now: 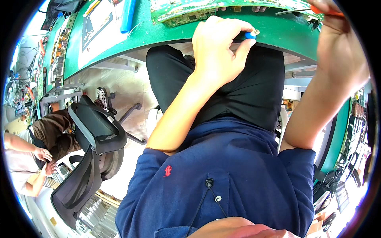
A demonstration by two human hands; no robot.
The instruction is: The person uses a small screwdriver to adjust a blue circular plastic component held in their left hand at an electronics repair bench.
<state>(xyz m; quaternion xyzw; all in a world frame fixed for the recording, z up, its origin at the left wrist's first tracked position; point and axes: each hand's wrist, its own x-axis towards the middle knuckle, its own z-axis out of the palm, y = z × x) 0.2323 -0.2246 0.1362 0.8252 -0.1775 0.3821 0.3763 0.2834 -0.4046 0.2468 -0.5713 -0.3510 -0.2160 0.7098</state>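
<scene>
My left hand [218, 47] is closed at the green table's front edge, pinching a small blue piece [250, 35] with a pale ring-like tip between thumb and forefinger. What kind of part it is, I cannot make out. At the upper right, my right hand [339, 49] is wrapped round a screwdriver [326, 11] with an orange handle. Its thin metal shaft points left, over the edge of a large green circuit board [182, 14]. That board lies just beyond my left hand, partly cut off by the top of the picture.
A blue marker-like tube [127, 18] and a printed sheet [99, 33] lie on the green table [151, 35] to the left, by another board [61, 43]. A black office chair [95, 135] stands at left; another person [29, 154] sits beyond it.
</scene>
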